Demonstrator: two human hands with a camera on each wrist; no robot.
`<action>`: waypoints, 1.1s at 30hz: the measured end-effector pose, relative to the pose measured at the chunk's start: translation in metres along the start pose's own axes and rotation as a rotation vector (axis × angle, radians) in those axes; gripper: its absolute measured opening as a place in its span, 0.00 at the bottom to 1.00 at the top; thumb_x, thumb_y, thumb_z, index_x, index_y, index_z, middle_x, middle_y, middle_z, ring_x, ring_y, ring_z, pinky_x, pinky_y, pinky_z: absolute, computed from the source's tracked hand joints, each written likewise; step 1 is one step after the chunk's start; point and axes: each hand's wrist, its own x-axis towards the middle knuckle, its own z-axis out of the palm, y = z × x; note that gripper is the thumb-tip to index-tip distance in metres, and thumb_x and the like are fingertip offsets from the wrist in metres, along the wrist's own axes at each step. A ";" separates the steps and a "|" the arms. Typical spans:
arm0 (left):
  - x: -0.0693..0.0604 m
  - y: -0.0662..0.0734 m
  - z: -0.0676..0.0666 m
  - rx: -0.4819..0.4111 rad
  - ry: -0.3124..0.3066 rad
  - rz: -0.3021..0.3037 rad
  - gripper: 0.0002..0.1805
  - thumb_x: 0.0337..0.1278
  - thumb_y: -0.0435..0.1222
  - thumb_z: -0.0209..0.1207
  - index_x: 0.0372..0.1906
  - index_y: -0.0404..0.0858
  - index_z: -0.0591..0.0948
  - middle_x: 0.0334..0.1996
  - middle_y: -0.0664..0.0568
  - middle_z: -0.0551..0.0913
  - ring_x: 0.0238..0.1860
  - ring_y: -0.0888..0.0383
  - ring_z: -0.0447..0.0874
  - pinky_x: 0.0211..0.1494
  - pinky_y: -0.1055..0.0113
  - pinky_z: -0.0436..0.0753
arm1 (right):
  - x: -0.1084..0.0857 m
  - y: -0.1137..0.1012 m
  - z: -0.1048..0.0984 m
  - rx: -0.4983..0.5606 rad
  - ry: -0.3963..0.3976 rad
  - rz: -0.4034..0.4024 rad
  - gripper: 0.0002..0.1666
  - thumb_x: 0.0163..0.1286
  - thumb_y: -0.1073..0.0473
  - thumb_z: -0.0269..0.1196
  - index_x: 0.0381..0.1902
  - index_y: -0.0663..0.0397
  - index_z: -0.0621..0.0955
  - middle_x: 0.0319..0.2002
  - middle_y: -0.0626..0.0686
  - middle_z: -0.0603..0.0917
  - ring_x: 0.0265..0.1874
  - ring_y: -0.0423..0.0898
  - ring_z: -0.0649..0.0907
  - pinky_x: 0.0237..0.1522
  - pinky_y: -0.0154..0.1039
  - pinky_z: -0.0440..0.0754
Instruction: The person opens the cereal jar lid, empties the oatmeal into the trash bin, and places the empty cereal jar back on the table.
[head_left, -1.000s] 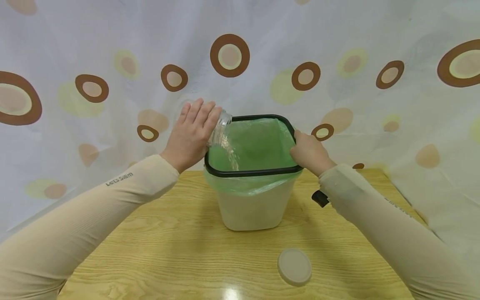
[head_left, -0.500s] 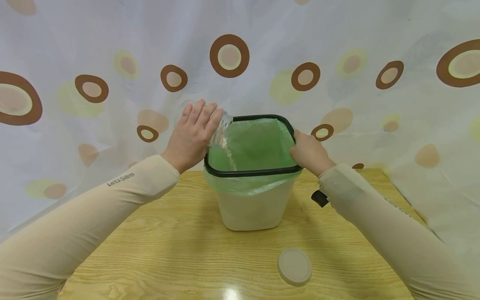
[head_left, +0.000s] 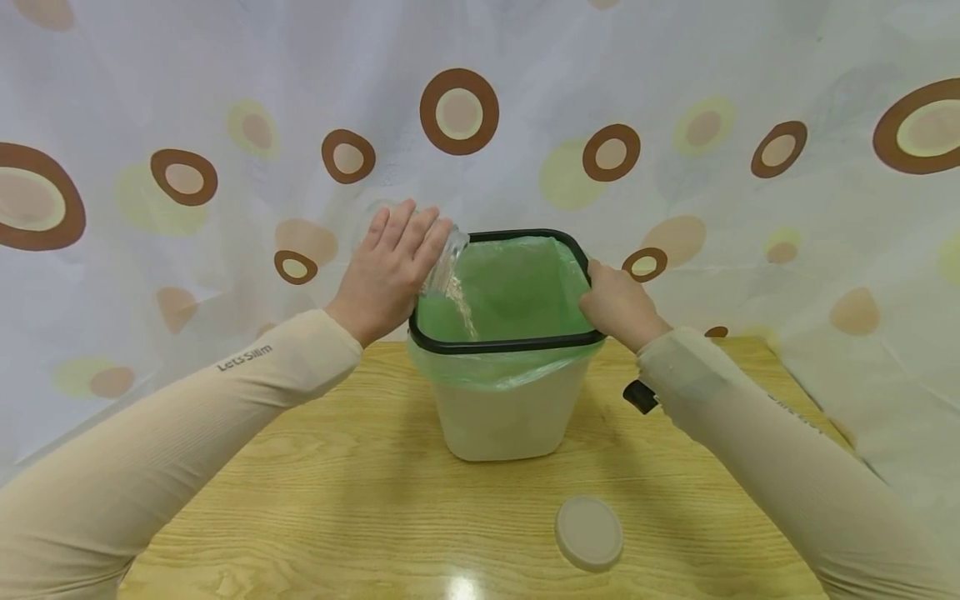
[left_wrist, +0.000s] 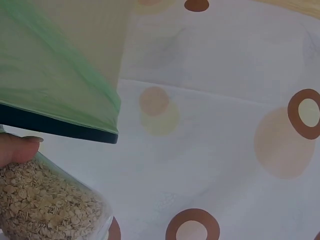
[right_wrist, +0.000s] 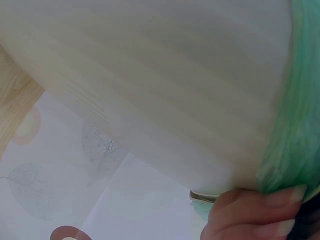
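Observation:
My left hand [head_left: 392, 271] grips a clear jar [head_left: 447, 265] tilted over the left rim of a white bin [head_left: 501, 421]. Pale flakes [head_left: 462, 307] fall from its mouth into the green liner bag [head_left: 513, 287]. In the left wrist view, many oat-like flakes [left_wrist: 45, 202] lie inside the jar beside my thumb. At the bin's right side, my right hand [head_left: 621, 304] grips the black rim [head_left: 510, 346]. The right wrist view shows curled fingers [right_wrist: 255, 212] against the green bag [right_wrist: 300, 115] at the rim. How full the bin is cannot be seen.
A round beige lid [head_left: 588, 533] lies flat on the wooden table [head_left: 337, 500], in front of the bin and to its right. Behind the bin hangs a white sheet [head_left: 525, 50] patterned with circles. A black strap piece [head_left: 641, 397] shows by my right wrist.
My left hand and the jar have shifted slightly to the right. The stream of flakes thinned, then thickened a little. My right hand and the bin have stayed in place.

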 end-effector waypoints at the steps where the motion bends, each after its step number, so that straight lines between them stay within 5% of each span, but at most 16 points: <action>1: 0.000 0.000 0.000 0.000 0.002 0.004 0.27 0.55 0.21 0.53 0.63 0.30 0.69 0.60 0.34 0.71 0.63 0.34 0.66 0.66 0.43 0.64 | 0.000 0.000 0.000 -0.003 0.002 -0.001 0.36 0.66 0.70 0.41 0.72 0.73 0.54 0.63 0.74 0.67 0.28 0.56 0.72 0.30 0.47 0.68; 33: 0.003 0.000 -0.002 0.027 0.008 0.053 0.26 0.57 0.21 0.52 0.63 0.30 0.69 0.60 0.35 0.70 0.64 0.36 0.65 0.67 0.44 0.63 | -0.001 0.000 0.002 -0.004 0.014 -0.010 0.36 0.65 0.70 0.41 0.72 0.73 0.54 0.64 0.74 0.66 0.31 0.58 0.73 0.33 0.48 0.69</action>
